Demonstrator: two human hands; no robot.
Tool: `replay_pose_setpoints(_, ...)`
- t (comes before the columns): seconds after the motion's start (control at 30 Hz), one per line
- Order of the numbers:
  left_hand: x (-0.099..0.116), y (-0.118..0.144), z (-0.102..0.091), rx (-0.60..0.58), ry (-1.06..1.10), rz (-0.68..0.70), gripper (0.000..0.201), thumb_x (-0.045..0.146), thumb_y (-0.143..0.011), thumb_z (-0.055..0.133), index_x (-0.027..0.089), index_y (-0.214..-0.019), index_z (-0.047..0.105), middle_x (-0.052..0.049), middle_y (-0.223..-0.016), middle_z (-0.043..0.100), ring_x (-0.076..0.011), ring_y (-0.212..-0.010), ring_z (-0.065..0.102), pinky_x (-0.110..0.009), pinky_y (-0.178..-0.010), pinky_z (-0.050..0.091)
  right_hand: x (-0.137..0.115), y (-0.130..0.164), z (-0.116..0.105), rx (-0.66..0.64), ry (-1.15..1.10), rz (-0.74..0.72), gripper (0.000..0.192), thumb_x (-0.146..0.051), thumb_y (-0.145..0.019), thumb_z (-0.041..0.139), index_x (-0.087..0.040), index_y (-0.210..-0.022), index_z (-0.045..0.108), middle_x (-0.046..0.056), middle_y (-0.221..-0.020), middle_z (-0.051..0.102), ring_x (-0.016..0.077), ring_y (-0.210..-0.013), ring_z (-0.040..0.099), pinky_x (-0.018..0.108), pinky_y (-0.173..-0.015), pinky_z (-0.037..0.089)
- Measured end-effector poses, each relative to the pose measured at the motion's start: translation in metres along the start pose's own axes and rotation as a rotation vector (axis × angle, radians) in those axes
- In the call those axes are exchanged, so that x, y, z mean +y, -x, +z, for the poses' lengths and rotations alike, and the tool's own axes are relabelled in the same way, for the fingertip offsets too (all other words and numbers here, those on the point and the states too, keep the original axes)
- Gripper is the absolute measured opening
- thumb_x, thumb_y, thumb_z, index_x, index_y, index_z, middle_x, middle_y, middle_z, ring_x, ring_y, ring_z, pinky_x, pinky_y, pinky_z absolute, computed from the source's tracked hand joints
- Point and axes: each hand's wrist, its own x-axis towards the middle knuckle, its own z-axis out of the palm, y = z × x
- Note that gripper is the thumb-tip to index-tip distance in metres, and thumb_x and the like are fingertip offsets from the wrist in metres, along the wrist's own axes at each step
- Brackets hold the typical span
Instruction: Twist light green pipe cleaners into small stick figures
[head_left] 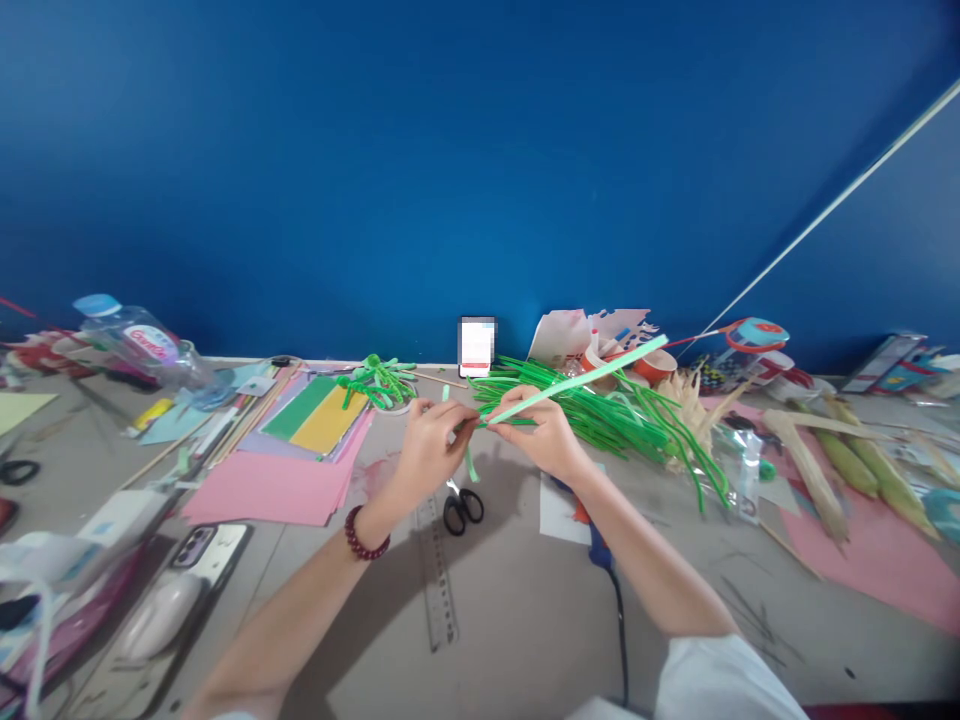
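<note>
A long light green paper strip (600, 373) slants up to the right above the table. My right hand (546, 435) pinches it near its lower end between thumb and fingers. My left hand (435, 440) has its fingertips closed at that same end, meeting the right fingertips. Part of a second pale green strip (471, 462) shows behind and below the left fingers; I cannot tell whether it is joined to the first. Black-handled scissors (463, 510) and a clear ruler (437, 585) lie on the table below my hands.
A heap of green pipe cleaners (600, 410) lies behind my right hand. A phone (477, 347) leans on the blue wall. Coloured paper (277, 485) is at left, a blue glue gun (598, 548) with its cord at right. Corn husks (810, 470) lie further right.
</note>
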Motion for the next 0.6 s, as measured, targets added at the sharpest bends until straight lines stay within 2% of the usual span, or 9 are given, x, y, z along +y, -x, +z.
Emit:
replay_pose_setpoints(0.1, 0.004, 0.0, 0.0, -0.044, -0.022, 0.092, 0.015, 0.019, -0.09, 0.048, 0.02, -0.081, 0.061, 0.0, -0.078, 0.069, -0.0139, -0.068, 0.059, -0.035, -0.076, 0.031, -0.002, 0.0, -0.001, -0.059, -0.08, 0.063, 0.009, -0.028, -0.077, 0.066, -0.021, -0.079, 0.072, 0.005, -0.086, 0.067, 0.0198, -0.086, 0.062, 0.034, -0.082, 0.048)
replay_pose_setpoints(0.2, 0.01, 0.002, -0.001, -0.07, 0.006, 0.163, 0.016, 0.018, -0.089, 0.049, 0.02, -0.079, 0.061, 0.0, -0.078, 0.069, -0.0131, -0.069, 0.059, -0.035, -0.076, 0.03, 0.0, -0.002, -0.002, -0.074, -0.165, 0.172, 0.01, -0.029, -0.075, 0.068, -0.019, -0.078, 0.07, 0.003, -0.08, 0.068, 0.0179, -0.076, 0.062, 0.031, -0.071, 0.05)
replay_pose_setpoints(0.3, 0.017, 0.003, -0.003, -0.059, 0.067, 0.186, 0.015, 0.019, -0.089, 0.05, 0.02, -0.077, 0.06, 0.001, -0.075, 0.068, -0.0119, -0.067, 0.059, -0.034, -0.076, 0.031, 0.005, -0.004, -0.003, -0.04, -0.292, 0.205, 0.014, -0.031, -0.069, 0.073, -0.019, -0.073, 0.066, 0.001, -0.073, 0.065, 0.0149, -0.067, 0.059, 0.027, -0.062, 0.047)
replay_pose_setpoints(0.47, 0.022, 0.005, -0.008, 0.056, 0.143, 0.21, 0.012, 0.013, -0.087, 0.05, 0.02, -0.082, 0.058, 0.001, -0.079, 0.069, -0.0124, -0.072, 0.061, -0.035, -0.077, 0.031, 0.008, -0.005, 0.0, -0.039, -0.58, 0.365, 0.023, -0.033, -0.062, 0.079, -0.019, -0.065, 0.06, -0.001, -0.064, 0.064, 0.0123, -0.059, 0.056, 0.025, -0.056, 0.043)
replay_pose_setpoints(0.6, 0.019, 0.005, -0.009, 0.179, 0.143, 0.167, 0.01, 0.011, -0.085, 0.05, 0.02, -0.084, 0.055, 0.001, -0.076, 0.066, -0.0139, -0.072, 0.06, -0.035, -0.076, 0.033, 0.008, -0.003, 0.007, -0.017, -0.675, 0.426, 0.024, -0.032, -0.061, 0.079, -0.02, -0.063, 0.058, -0.003, -0.06, 0.062, 0.0111, -0.056, 0.054, 0.023, -0.054, 0.04)
